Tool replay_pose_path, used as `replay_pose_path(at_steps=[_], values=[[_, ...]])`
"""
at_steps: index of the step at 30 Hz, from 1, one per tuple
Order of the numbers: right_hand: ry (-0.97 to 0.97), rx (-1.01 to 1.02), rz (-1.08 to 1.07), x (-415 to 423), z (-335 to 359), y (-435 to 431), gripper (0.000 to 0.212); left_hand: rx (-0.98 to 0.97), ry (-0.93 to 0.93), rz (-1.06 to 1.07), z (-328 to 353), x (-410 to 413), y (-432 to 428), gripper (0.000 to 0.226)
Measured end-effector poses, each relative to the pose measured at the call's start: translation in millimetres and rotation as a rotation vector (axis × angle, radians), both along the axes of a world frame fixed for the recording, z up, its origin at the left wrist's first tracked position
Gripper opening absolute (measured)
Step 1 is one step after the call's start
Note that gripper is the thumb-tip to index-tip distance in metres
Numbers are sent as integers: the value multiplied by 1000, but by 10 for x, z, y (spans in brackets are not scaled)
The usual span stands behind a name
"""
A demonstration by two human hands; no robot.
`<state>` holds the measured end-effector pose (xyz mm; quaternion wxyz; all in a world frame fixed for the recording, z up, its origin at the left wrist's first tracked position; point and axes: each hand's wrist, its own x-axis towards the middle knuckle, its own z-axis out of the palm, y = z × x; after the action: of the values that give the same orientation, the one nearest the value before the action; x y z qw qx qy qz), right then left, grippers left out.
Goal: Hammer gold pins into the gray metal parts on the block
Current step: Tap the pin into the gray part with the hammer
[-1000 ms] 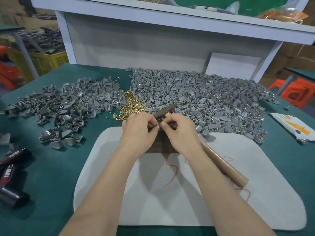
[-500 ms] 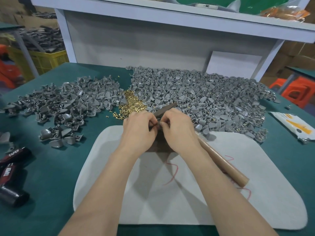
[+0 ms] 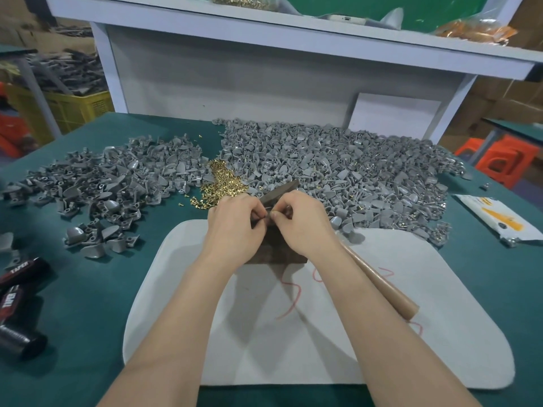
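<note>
Green bench (image 3: 88,318), dark block (image 3: 273,254): left hand (image 3: 235,227) and right hand (image 3: 302,224) both pinching small gray part (image 3: 267,217). Loose gold pins (image 3: 223,183) look tiny, light, probably slippery, so pinch by shank.

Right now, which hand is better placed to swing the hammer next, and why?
Likely the right hand: the hammer handle runs from under it, away from the left hand.

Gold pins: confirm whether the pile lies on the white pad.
No, the pin pile lies on the green table beyond the pad.
</note>
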<state>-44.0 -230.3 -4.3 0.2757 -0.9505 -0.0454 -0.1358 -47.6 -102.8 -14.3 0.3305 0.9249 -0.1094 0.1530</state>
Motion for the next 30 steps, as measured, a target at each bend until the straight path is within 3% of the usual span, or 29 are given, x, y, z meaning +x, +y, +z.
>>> replay_pose_path(at_steps=[12,16,19,21,25,30], values=[[27,56,-18,-13,-6,9,12,-9,16,6,5,-8,0,4],[38,173,36,-49,-10,-56,13,-12,21,8,6,-14,16,12],[-34,232,-75,-87,43,-263,21,-17,24,15,-4,-4,16,13],[-10,110,-206,-110,49,-432,21,-15,28,27,-10,4,19,11],[284,-183,-242,-126,-11,-501,18,6,43,47,-8,13,19,10],[326,-200,-203,-102,28,-504,20,-17,57,67,-3,10,30,12]])
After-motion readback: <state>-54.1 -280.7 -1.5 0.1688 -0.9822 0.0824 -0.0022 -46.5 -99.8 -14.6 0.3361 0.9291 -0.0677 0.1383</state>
